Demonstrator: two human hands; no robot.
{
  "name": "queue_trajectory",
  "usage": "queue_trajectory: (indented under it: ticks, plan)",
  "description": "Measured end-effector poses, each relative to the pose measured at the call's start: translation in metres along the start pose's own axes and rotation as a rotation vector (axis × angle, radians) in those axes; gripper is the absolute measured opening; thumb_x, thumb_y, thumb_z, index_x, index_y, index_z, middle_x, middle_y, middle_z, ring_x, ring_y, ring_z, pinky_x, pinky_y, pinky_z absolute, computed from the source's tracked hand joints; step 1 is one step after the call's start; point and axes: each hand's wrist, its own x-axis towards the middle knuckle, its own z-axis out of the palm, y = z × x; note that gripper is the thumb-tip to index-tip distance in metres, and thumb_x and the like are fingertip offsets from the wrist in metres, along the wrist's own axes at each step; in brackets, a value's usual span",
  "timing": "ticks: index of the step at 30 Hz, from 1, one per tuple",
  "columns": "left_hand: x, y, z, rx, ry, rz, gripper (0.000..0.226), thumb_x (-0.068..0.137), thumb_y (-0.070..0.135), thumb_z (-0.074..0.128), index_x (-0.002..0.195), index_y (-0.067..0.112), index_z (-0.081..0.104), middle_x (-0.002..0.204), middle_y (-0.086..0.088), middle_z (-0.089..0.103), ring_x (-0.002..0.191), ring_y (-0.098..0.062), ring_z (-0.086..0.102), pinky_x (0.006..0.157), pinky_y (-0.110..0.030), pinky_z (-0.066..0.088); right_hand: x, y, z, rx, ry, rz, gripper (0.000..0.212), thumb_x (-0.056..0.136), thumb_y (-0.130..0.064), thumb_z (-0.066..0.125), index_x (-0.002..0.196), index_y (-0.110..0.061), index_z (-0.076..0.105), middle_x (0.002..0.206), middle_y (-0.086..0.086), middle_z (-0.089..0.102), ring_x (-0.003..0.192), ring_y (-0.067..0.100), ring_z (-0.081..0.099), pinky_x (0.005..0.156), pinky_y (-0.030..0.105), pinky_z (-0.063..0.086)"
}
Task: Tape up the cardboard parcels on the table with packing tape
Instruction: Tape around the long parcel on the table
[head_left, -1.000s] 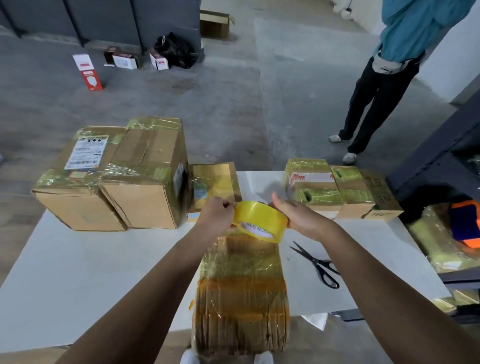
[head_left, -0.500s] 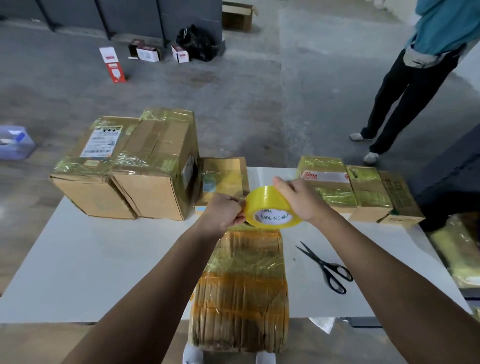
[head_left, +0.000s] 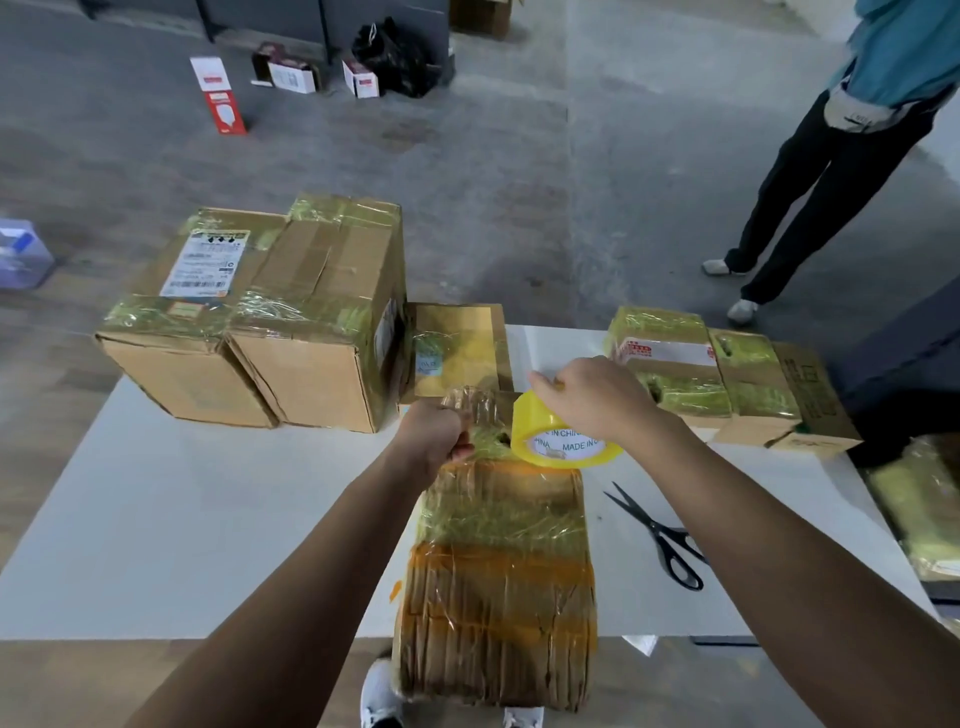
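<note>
The right hand (head_left: 597, 400) grips the roll of yellow packing tape (head_left: 561, 448) from above, fingers curled over its far rim. It holds the roll on edge just over the far end of the long tape-wrapped cardboard parcel (head_left: 501, 571). That parcel lies lengthwise in front of the person, its near end overhanging the near edge of the white table (head_left: 182, 519). The left hand (head_left: 434, 439), closed like a fist, pinches the free end of a wrinkled strip of tape (head_left: 474, 410) that runs from the roll across to it, above the parcel's far end. Black scissors (head_left: 660, 535) lie on the table just right of the parcel, blades slightly apart. At the table's far left, two large cardboard boxes (head_left: 291, 322) stand touching side by side, with a flat taped parcel (head_left: 457, 348) just beside them. A row of three smaller taped parcels (head_left: 748, 379) sits at the far right. Another person (head_left: 831, 182) stands on the floor beyond the table.
</note>
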Motion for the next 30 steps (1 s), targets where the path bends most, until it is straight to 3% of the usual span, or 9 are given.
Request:
queue_trajectory:
  ticks: [2, 4, 6, 7, 10, 14, 19, 23, 30]
  plan:
    - [0.005, -0.001, -0.002, -0.041, -0.006, -0.013, 0.021, 0.096, 0.002, 0.055, 0.076, 0.002, 0.053, 0.073, -0.009, 0.046, 0.064, -0.016, 0.050, 0.058, -0.025, 0.055, -0.002, 0.015, 0.000, 0.224, -0.039, -0.021, 0.059, 0.097, -0.053, 0.048, 0.061, -0.006, 0.043, 0.055, 0.010, 0.035, 0.050, 0.016, 0.037, 0.055, 0.030, 0.026]
    - [0.009, -0.002, -0.005, -0.096, -0.031, -0.013, 0.023, 0.095, 0.003, 0.058, 0.073, 0.003, 0.052, 0.070, -0.008, 0.044, 0.061, -0.016, 0.049, 0.063, -0.029, 0.055, -0.006, 0.029, 0.003, 0.485, -0.103, -0.005, 0.065, 0.089, -0.061, 0.057, 0.079, 0.003, 0.059, 0.069, 0.022, 0.051, 0.061, 0.018, 0.049, 0.065, 0.031, 0.033]
    - [0.011, -0.004, -0.008, -0.100, -0.070, 0.015, 0.020, 0.093, 0.009, 0.064, 0.076, 0.003, 0.054, 0.068, -0.006, 0.043, 0.060, -0.014, 0.047, 0.061, -0.028, 0.054, -0.009, 0.032, 0.010, 0.644, -0.096, 0.036, 0.079, 0.079, -0.071, 0.060, 0.091, 0.006, 0.063, 0.077, 0.023, 0.058, 0.067, 0.028, 0.054, 0.072, 0.032, 0.038]
    - [0.013, -0.005, -0.010, -0.063, -0.065, 0.033, 0.020, 0.093, 0.010, 0.065, 0.078, 0.002, 0.056, 0.069, -0.006, 0.045, 0.060, -0.014, 0.049, 0.062, -0.028, 0.054, -0.008, 0.030, 0.012, 0.663, -0.063, 0.046, 0.078, 0.078, -0.070, 0.060, 0.085, 0.007, 0.061, 0.071, 0.017, 0.054, 0.063, 0.025, 0.052, 0.070, 0.032, 0.037]
    - [0.018, -0.011, -0.016, -0.020, 0.000, 0.020, 0.023, 0.093, 0.010, 0.065, 0.073, 0.002, 0.057, 0.070, -0.007, 0.047, 0.060, -0.015, 0.051, 0.056, -0.023, 0.055, 0.001, 0.011, 0.011, 0.566, -0.010, 0.019, 0.053, 0.091, -0.050, 0.061, 0.061, -0.010, 0.042, 0.058, 0.004, 0.032, 0.054, 0.014, 0.035, 0.060, 0.030, 0.027]
    - [0.025, -0.013, -0.040, -0.066, 0.042, -0.035, 0.022, 0.095, 0.008, 0.061, 0.076, 0.000, 0.055, 0.067, -0.007, 0.044, 0.058, -0.015, 0.047, 0.049, -0.017, 0.053, 0.011, -0.014, -0.002, 0.251, -0.020, -0.056, 0.057, 0.093, -0.048, 0.057, 0.058, -0.013, 0.028, 0.057, 0.005, 0.019, 0.052, 0.016, 0.021, 0.055, 0.033, 0.019]
    - [0.037, -0.021, -0.062, -0.035, 0.030, -0.062, 0.017, 0.095, 0.006, 0.061, 0.080, -0.002, 0.056, 0.067, -0.009, 0.045, 0.060, -0.016, 0.046, 0.056, -0.023, 0.053, 0.014, -0.032, 0.000, 0.082, -0.094, -0.023, 0.059, 0.094, -0.054, 0.052, 0.057, -0.014, 0.028, 0.048, 0.001, 0.024, 0.046, 0.018, 0.027, 0.053, 0.031, 0.023]
    - [0.046, -0.033, -0.062, -0.071, 0.047, -0.139, 0.016, 0.094, 0.004, 0.061, 0.080, -0.001, 0.054, 0.066, -0.008, 0.044, 0.057, -0.015, 0.044, 0.053, -0.024, 0.049, 0.018, -0.051, 0.002, -0.058, -0.114, -0.033, 0.061, 0.095, -0.055, 0.049, 0.054, -0.013, 0.030, 0.047, 0.001, 0.029, 0.046, 0.019, 0.031, 0.050, 0.031, 0.026]
    - [0.054, -0.040, -0.056, -0.145, 0.029, -0.243, 0.023, 0.094, 0.001, 0.061, 0.074, 0.002, 0.048, 0.064, -0.007, 0.040, 0.057, -0.016, 0.039, 0.052, -0.026, 0.046, 0.024, -0.061, 0.005, -0.089, -0.145, 0.030, 0.061, 0.096, -0.053, 0.048, 0.053, -0.013, 0.031, 0.048, 0.000, 0.033, 0.047, 0.018, 0.033, 0.048, 0.030, 0.024]
